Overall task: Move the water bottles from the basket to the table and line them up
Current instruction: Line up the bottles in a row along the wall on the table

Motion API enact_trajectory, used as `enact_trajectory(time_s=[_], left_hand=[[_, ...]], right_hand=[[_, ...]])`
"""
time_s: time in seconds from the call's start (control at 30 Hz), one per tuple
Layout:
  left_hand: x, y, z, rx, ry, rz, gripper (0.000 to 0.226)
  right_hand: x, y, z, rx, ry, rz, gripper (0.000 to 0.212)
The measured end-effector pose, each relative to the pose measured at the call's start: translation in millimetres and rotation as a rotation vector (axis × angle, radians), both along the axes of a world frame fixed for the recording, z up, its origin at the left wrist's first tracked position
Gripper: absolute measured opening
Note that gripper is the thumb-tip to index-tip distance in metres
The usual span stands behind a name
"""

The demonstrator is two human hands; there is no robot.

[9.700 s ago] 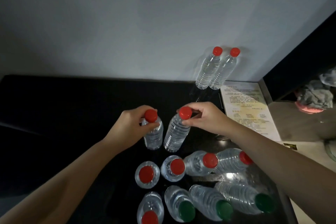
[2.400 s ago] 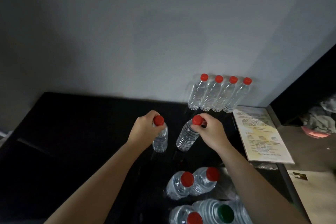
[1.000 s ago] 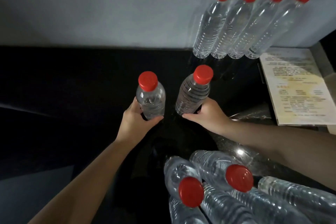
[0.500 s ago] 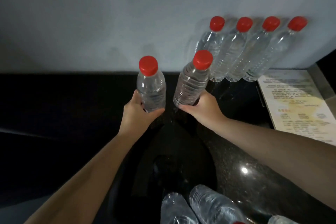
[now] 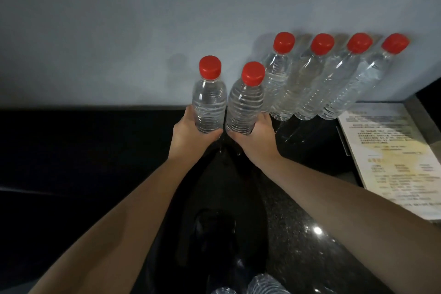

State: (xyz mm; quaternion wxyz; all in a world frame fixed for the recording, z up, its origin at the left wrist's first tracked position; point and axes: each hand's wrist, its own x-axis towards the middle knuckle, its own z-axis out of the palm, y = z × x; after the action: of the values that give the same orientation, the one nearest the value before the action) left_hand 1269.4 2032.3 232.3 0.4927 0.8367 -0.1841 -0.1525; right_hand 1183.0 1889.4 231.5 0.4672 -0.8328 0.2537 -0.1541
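Observation:
My left hand (image 5: pixel 191 135) grips the base of a clear, upright, red-capped water bottle (image 5: pixel 209 100). My right hand (image 5: pixel 256 137) grips the base of a second red-capped bottle (image 5: pixel 245 105), held upright right beside the first. Both sit just left of a row of several red-capped bottles (image 5: pixel 310 83) standing against the wall on the black table (image 5: pixel 83 150). Whether the two held bottles touch the table is hidden by my hands. At the bottom edge, the tops of two more bottles (image 5: pixel 260 286) show; the basket itself cannot be made out.
A pale wall (image 5: pixel 143 31) runs close behind the bottle row. A printed paper sheet (image 5: pixel 391 155) lies on the table's right side, near the row's right end.
Both hands have carried their bottles farther back and to the right, closer together, up to the left end of the row. The view has shifted away from the basket bottles.

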Motion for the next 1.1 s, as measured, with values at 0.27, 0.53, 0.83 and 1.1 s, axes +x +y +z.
enact_trajectory(time_s=[0.27, 0.53, 0.83, 1.1], left_hand=[[7.8, -1.7, -11.1, 0.009, -0.055, -0.058, 0.073], [3.1, 1.5, -13.2, -0.008, -0.038, -0.071, 0.084], [3.5, -1.2, -22.6, -0.013, -0.086, 0.019, 0.069], [15.3, -11.5, -20.6, -0.024, -0.091, 0.045, 0.067]], right_hand=[[1.7, 3.5, 7.9, 0.041, 0.022, -0.068, 0.038], [-11.8, 0.4, -7.8, 0.079, 0.083, -0.122, 0.052], [-10.1, -1.0, -7.0, 0.065, 0.118, -0.168, 0.036], [1.4, -4.5, -4.1, 0.054, 0.187, -0.235, 0.021]])
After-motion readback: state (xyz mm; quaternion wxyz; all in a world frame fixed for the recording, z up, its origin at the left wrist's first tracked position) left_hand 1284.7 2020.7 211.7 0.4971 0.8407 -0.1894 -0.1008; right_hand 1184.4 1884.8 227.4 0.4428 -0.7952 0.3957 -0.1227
